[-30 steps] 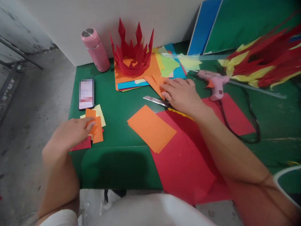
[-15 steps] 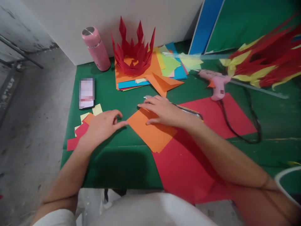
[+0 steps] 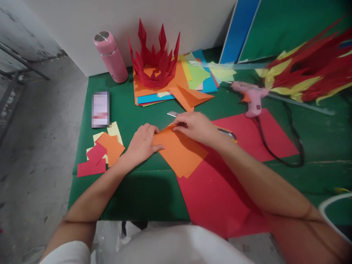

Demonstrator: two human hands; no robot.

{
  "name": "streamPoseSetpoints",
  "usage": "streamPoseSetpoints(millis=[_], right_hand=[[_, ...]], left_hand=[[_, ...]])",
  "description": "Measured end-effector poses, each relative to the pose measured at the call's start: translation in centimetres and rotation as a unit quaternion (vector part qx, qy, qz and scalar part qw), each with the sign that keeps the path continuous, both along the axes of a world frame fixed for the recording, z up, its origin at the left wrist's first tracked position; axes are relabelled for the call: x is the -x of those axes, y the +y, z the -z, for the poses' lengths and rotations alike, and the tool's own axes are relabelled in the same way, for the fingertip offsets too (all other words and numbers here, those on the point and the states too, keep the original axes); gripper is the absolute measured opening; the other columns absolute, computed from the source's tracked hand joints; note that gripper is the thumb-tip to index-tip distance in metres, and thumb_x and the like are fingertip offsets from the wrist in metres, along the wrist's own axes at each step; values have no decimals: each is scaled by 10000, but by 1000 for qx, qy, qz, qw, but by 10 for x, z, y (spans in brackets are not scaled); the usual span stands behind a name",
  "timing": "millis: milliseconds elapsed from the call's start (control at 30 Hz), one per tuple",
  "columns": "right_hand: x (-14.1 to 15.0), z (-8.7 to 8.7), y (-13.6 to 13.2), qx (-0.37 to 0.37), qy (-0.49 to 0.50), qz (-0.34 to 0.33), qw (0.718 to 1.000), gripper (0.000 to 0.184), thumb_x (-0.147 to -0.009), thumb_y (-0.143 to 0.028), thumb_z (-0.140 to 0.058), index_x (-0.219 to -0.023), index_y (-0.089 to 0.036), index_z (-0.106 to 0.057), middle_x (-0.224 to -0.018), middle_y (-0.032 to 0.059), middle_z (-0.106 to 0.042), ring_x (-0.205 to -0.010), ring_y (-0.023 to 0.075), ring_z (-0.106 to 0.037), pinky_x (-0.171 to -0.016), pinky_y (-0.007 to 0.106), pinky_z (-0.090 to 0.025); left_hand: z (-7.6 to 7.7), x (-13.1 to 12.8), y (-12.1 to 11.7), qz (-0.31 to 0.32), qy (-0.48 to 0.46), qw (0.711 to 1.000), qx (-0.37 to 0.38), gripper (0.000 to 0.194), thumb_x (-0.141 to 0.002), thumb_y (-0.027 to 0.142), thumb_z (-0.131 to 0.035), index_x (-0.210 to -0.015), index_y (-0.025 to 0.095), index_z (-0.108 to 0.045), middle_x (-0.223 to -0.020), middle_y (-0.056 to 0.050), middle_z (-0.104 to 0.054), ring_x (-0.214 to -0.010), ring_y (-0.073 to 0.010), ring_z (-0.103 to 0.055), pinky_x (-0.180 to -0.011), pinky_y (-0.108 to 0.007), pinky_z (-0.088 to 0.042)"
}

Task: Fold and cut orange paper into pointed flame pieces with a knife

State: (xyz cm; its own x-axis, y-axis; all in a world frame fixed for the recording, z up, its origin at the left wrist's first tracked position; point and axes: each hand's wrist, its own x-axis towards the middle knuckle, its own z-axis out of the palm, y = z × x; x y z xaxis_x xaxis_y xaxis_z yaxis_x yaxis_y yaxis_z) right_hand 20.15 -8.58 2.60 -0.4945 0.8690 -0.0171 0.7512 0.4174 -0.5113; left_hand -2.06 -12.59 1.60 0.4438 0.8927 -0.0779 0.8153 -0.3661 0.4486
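Observation:
Several stacked sheets of orange paper (image 3: 181, 154) lie partly over a large red sheet (image 3: 214, 198). At their left corner my left hand (image 3: 144, 145) grips the edge, thumb on top. My right hand (image 3: 194, 126) pinches the far edge of the orange paper between thumb and fingers. Beneath and behind that hand lies a utility knife (image 3: 227, 134); its blade pokes out to the left and its middle is hidden. Beyond the right hand rests a folded orange paper piece (image 3: 191, 97). Small red, orange and yellow paper scraps (image 3: 111, 146) lie left of my left hand.
A red paper crown (image 3: 155, 69) stands on a pile of coloured paper (image 3: 198, 73). A pink bottle (image 3: 111, 58) and a phone (image 3: 100, 110) are at the left. On the right are a pink glue gun (image 3: 251, 95) with a cord and a red-yellow flame-shaped decoration (image 3: 310, 69).
My left hand has moved right from the scraps to the orange paper. The right hand has left the folded orange piece and come nearer, and now both hands hold the orange paper.

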Motion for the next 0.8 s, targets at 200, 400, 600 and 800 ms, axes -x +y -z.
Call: streamPoseSetpoints(millis=[200,400,600,800], right_hand=[[-4,1,1,-30,4,-25,999,242,-930,-252,-535,-902,-227,-774,-976,66,-781,-929,256,-685,-751,352,-465],[-7,10,4,-87,1,-44,995,386,-982,-247,-418,-1057,-238,-797,-1024,118,-725,-950,269,-648,-786,387,-479],[-6,13,4,-116,47,-23,992,453,-1009,-275,-352,-1346,-288,-654,-1106,126,-635,-994,277,-583,-821,428,-482],[-8,0,1,-105,95,-19,990,437,-996,-280,-381,-1328,-263,-663,-1053,119,-672,-969,265,-606,-816,413,-474]], left_hand=[[0,0,1,-16,-40,999,9,462,-793,318,-793,-1145,197,-519,-1158,-89,-597,-1067,-273,-554,-939,-419,-458],[5,-1,7,-36,-96,995,-4,460,-780,201,-760,-1191,190,-553,-1148,-90,-605,-1093,-263,-581,-977,-420,-469],[13,-3,8,-49,-108,992,-50,137,-844,274,-706,-845,178,-608,-1012,-83,-646,-988,-240,-589,-912,-400,-483],[8,-6,6,-131,-207,969,31,121,-872,298,-671,-934,200,-637,-799,0,-651,-675,-151,-568,-665,-302,-476]])
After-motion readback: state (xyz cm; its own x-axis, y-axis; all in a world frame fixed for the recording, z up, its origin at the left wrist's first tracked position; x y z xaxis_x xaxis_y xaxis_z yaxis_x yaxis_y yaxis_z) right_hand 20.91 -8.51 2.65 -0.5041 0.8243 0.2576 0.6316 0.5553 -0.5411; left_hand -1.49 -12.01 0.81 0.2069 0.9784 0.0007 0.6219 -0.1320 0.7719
